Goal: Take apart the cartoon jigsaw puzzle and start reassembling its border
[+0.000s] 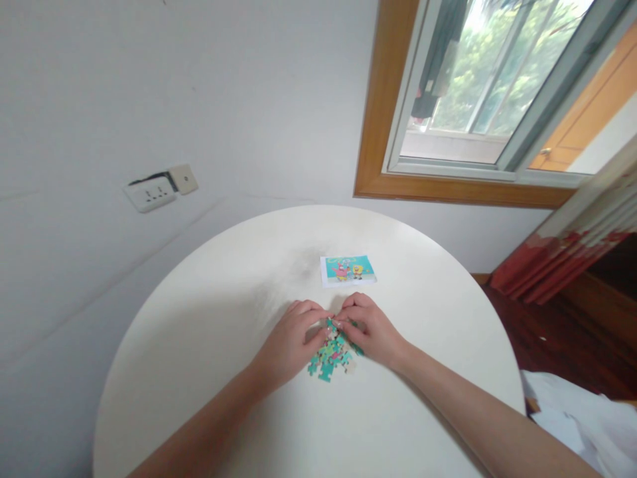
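Observation:
A small heap of jigsaw puzzle pieces (328, 358), mostly teal with some pink, green and pale backs, lies on the white round table (209, 372). My left hand (297, 335) is at the heap's left side, thumb and fingers curled together around a teal puzzle piece (330, 323). From the right, my right hand (367, 326) meets it, its fingertips pinched at the same spot; what exactly it grips is hidden by the fingers. Just beyond both hands lies a reference picture card (351, 270) with cartoon figures on a teal background.
A white wall with a socket plate (152, 194) borders the table's far left side. Beyond the table at the right is a wood-framed window (368, 133). A red and cream curtain (542, 259) hangs at the right, and white cloth (582, 418) lies beside the table's right edge.

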{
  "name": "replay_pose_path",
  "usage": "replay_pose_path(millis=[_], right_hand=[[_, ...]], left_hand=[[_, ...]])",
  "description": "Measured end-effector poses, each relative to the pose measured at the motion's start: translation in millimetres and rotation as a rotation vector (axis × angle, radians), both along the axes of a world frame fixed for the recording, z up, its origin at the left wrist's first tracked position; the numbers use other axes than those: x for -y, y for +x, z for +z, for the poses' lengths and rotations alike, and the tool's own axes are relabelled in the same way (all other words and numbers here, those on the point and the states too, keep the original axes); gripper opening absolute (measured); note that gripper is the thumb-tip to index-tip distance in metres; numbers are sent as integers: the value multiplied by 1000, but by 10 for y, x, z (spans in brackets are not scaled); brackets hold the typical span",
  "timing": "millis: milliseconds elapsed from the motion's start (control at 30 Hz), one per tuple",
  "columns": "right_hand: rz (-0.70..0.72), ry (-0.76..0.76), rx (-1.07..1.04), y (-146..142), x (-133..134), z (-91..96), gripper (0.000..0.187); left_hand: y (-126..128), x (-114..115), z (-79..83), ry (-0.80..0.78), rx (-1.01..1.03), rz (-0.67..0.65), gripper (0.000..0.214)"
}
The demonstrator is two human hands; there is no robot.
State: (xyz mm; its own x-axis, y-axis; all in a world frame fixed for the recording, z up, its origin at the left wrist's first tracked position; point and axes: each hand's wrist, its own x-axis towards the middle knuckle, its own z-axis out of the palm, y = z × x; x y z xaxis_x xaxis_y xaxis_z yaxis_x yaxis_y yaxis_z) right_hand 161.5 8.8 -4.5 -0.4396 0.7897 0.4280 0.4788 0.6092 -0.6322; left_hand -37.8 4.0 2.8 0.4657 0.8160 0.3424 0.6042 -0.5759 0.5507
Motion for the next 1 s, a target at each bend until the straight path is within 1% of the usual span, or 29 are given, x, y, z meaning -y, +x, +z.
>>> replay_pose_path(millis=[67,167,300,367,433,567,700,867,1000], right_hand=[[-30,-21,-52,40,-26,14,14],[-108,-20,-63,221,-136,36,15],[-182,-57,58,529,-315,43,18],[-190,-50,126,599,-349,41,19],[-175,-26,175,587,-330,41,18],[-142,16,271,432,-218,30,19],[-173,44,361,320,-171,-7,24],[-172,31,366,296,-184,-24,21],[-175,-13,296,300,-198,-17,15]], left_hand=[[-6,-9,-10,1,22,18,24],[-13,-10,-20,0,43,37,29],[-5,8,-21,-5,16,11,25],[0,12,-23,-5,5,-4,24],[-1,7,-27,-3,-3,-4,24],[-14,-11,-36,-4,-19,21,24],[-13,-8,-34,-21,-28,11,24],[-2,0,-24,-9,-21,-2,23],[-1,-2,-24,-14,-16,5,24]])
